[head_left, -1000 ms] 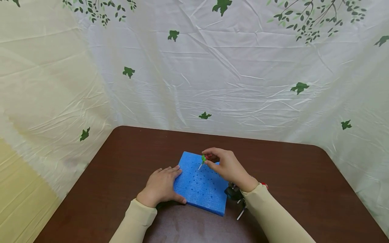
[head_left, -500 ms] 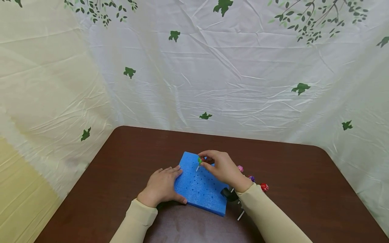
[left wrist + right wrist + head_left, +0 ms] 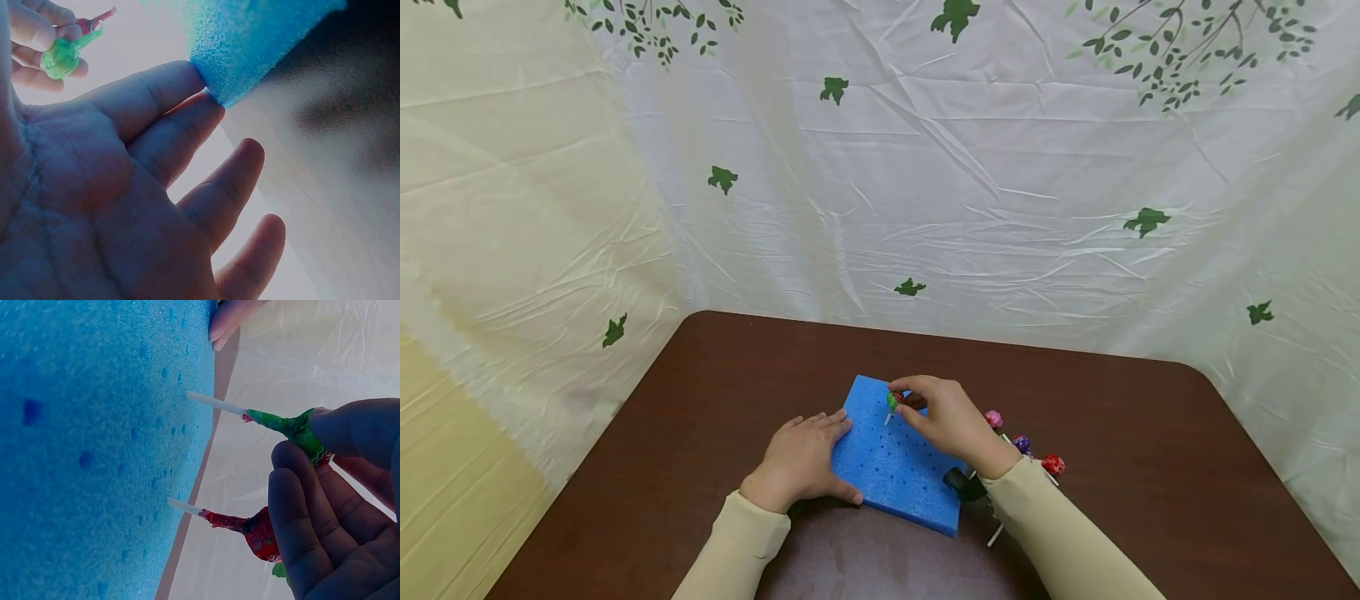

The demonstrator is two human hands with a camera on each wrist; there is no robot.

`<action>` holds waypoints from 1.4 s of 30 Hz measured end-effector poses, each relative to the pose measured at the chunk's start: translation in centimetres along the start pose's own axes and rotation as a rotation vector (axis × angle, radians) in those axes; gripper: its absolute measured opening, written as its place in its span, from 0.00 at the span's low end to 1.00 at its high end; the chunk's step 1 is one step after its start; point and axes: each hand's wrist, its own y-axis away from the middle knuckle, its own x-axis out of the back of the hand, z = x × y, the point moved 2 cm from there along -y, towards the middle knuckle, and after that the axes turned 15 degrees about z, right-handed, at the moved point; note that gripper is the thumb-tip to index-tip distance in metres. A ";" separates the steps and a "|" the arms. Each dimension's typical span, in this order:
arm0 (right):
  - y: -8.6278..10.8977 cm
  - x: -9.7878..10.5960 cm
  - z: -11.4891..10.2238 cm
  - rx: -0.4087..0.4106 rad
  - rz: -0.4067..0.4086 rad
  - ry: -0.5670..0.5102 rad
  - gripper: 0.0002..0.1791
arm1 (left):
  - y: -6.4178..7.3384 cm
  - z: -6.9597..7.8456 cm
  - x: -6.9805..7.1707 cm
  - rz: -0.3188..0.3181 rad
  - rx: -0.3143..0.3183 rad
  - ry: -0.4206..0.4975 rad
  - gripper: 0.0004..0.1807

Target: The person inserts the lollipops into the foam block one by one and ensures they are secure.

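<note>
A blue foam board with rows of small holes lies on the table. My left hand rests at its left side, thumb at the near corner; in the left wrist view, extended fingertips touch the foam's edge. Between thumb and fingers, my right hand pinches a green-wrapped lollipop over the far-left part of the board. Its white stick points down, tip right at the foam surface. A red-wrapped lollipop stands beside it, stick end at the foam; the right hand mostly hides it in the head view.
Right of the board, partly under the right forearm, lie more lollipops: a pink one, a purple one and a red one. A bare white stick shows near the sleeve. Behind the brown table hangs a leaf-patterned cloth.
My right hand has shifted slightly left and down with the green lollipop, uncovering the pink, purple and red ones. The left hand stays in place on the board.
</note>
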 end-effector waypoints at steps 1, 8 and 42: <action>0.0 0.0 0.0 0.000 0.001 0.000 0.20 | 0.0 0.0 0.0 0.000 0.000 0.001 0.59; -0.1 -0.3 0.0 -0.017 -0.003 -0.010 0.19 | 0.0 0.0 0.0 -0.001 0.004 0.009 0.59; 0.1 -1.0 -0.5 -0.028 0.023 0.062 0.17 | 0.2 -0.1 -0.2 0.008 0.002 0.000 0.59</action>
